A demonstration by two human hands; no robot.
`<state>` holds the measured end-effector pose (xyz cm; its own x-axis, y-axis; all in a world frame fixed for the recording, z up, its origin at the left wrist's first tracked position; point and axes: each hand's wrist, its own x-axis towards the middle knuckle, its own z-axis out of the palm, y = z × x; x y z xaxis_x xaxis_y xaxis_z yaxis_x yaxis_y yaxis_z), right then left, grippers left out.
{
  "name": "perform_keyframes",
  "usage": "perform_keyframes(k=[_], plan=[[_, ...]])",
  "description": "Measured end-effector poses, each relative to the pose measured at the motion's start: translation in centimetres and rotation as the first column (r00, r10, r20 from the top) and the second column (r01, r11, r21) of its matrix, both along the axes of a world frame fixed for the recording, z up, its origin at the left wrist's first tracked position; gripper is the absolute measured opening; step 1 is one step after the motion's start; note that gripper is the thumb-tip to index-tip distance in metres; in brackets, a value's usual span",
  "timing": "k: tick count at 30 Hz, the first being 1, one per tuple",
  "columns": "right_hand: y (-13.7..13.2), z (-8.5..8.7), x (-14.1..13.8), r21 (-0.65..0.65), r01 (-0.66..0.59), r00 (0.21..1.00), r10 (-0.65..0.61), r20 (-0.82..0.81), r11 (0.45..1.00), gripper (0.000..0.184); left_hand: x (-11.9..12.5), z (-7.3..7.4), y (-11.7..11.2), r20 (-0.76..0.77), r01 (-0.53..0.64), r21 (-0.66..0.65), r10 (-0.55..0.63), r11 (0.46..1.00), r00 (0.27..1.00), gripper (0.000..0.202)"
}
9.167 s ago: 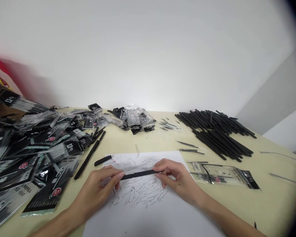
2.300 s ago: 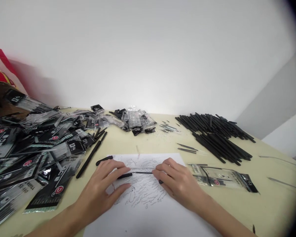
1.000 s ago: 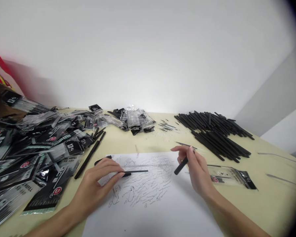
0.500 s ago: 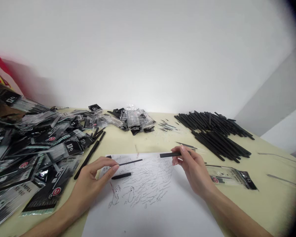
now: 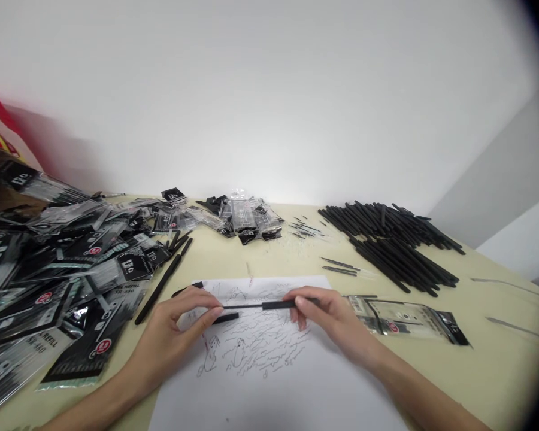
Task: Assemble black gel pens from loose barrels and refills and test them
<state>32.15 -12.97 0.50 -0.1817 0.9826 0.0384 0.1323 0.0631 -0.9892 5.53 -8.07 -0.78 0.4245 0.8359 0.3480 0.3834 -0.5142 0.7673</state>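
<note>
Between thumb and fingers, my left hand [image 5: 184, 317] pinches a thin dark pen refill [image 5: 242, 306], which points right. A black pen barrel [image 5: 276, 304] is gripped level by my right hand [image 5: 330, 317], its near end covered by the fingers. The refill's right end meets the barrel's open left end; how far inside it reaches is hidden. Beneath both hands lies a white sheet of paper [image 5: 269, 395] with scribbled lines and small doodles. A short black pen piece [image 5: 227, 318] rests on it just below the refill, partly behind my left thumb. Another black piece [image 5: 187, 289] lies behind my left hand.
Refill packets [image 5: 94, 299] heap up on the left. Flattened packets [image 5: 247, 218] lie at the back. Small loose tips [image 5: 305, 227] and two refills [image 5: 339, 266] lie mid-table. Black pens [image 5: 399, 263] are stacked at right, and one refill packet [image 5: 413, 320] lies beside my right wrist.
My right hand has moved left and slightly down, bringing the barrel onto the refill's end. The refill has dropped slightly and now shows less of its length.
</note>
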Motion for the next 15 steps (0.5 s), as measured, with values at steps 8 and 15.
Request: perform_keyframes(k=[8, 15], plan=[[-0.4, -0.5, -1.1, 0.013, -0.190, 0.954, 0.181, 0.238, 0.982, 0.019, 0.8, 0.4, -0.5, -0.039, 0.131, 0.059, -0.129, 0.990, 0.991, 0.008], [-0.5, -0.3, -1.3, 0.101, -0.205, 0.919, 0.155, 0.363, 0.974, 0.018, 0.8, 0.5, -0.8, -0.050, 0.183, 0.040, -0.181, 0.982, 0.982, 0.010]])
